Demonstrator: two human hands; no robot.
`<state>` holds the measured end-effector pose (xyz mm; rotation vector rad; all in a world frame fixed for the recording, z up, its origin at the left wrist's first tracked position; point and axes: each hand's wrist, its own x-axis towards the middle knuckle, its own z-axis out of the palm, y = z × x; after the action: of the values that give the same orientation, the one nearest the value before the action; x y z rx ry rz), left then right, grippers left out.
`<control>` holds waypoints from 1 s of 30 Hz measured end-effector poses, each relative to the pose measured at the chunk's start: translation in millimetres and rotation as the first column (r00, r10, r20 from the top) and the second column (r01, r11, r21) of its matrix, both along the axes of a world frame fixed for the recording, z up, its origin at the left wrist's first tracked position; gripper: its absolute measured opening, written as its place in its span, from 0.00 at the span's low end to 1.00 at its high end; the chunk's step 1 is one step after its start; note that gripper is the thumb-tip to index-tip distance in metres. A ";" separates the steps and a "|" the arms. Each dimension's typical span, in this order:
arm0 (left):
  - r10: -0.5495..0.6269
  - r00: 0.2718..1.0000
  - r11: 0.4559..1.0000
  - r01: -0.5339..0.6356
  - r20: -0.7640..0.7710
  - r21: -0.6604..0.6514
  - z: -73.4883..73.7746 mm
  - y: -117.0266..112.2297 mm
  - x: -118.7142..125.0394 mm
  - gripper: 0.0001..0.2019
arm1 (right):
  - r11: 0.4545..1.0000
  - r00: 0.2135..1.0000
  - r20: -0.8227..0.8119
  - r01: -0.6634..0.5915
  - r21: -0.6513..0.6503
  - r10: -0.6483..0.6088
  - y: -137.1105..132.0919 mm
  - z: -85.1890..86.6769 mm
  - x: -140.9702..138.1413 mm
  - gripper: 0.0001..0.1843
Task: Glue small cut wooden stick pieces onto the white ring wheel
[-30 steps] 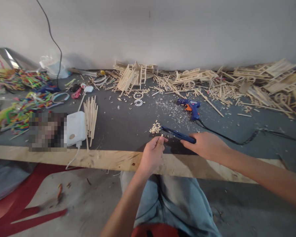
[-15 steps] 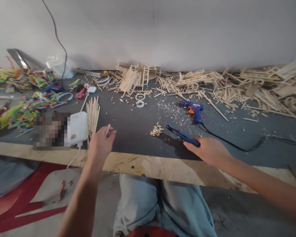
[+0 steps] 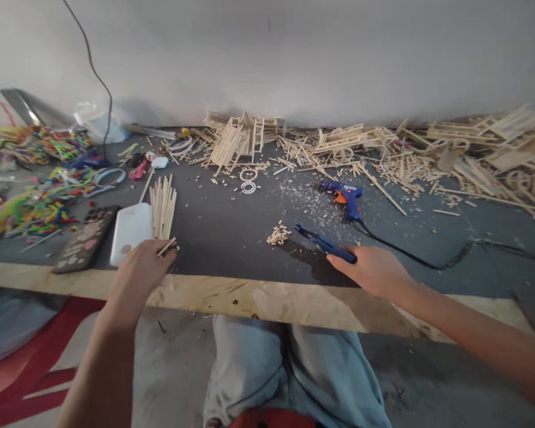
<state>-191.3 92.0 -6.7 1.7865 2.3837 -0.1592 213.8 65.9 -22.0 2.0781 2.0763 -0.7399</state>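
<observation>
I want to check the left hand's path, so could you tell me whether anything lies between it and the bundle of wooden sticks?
Nothing visible does. The left hand sits at the near end of the bundle of wooden sticks, pinching one short stick; the white power bank lies beside it.

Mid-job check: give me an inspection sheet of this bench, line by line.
Surface: dark table with a bare wooden front edge.
Job's things: bundle of sticks; blue cutter; cut stick bits.
Clutter: stick models, colourful strips, phone, white block, shavings.
Hands: left hand pinches a short stick by the bundle; right hand grips the cutter.
Cables: glue gun lead trails right.
Surroundings: plain wall.
</observation>
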 end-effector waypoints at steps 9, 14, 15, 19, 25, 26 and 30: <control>-0.047 0.998 0.998 0.049 0.042 -0.038 7.1 -3.1 11.2 0.19 | 1.000 1.000 -0.017 -0.006 0.009 0.007 -0.5 0.8 0.5 0.30; -0.074 0.996 0.996 0.077 0.044 -0.049 3.9 -2.3 7.9 0.18 | 1.000 1.000 0.003 0.001 0.002 -0.001 -0.5 1.3 -0.6 0.29; -0.071 0.996 0.996 0.073 0.046 -0.051 3.6 -1.7 7.5 0.18 | 1.000 1.000 0.004 0.000 0.005 0.000 -0.4 1.2 -0.7 0.29; -0.062 0.996 0.996 0.066 0.062 -0.067 3.5 0.1 8.3 0.18 | 1.000 1.000 0.005 -0.004 0.008 0.004 -0.2 0.8 -0.6 0.29; -0.021 0.998 1.000 0.022 0.060 -0.022 5.8 0.3 18.6 0.15 | 1.000 1.000 0.017 0.002 0.010 -0.002 0.4 -1.6 0.2 0.30; -0.011 0.998 1.000 0.012 0.063 -0.009 6.5 0.8 21.2 0.14 | 1.000 1.000 0.019 -0.002 0.018 0.002 0.4 -2.3 0.5 0.30; -0.049 0.995 0.998 0.046 0.087 0.037 7.4 4.9 33.7 0.12 | 0.999 1.000 0.022 -0.012 0.031 0.011 0.3 -3.8 1.1 0.30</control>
<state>-157.6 96.9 0.7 1.8270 2.2989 -0.0441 215.0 66.2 -25.8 2.0790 2.0995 -0.6848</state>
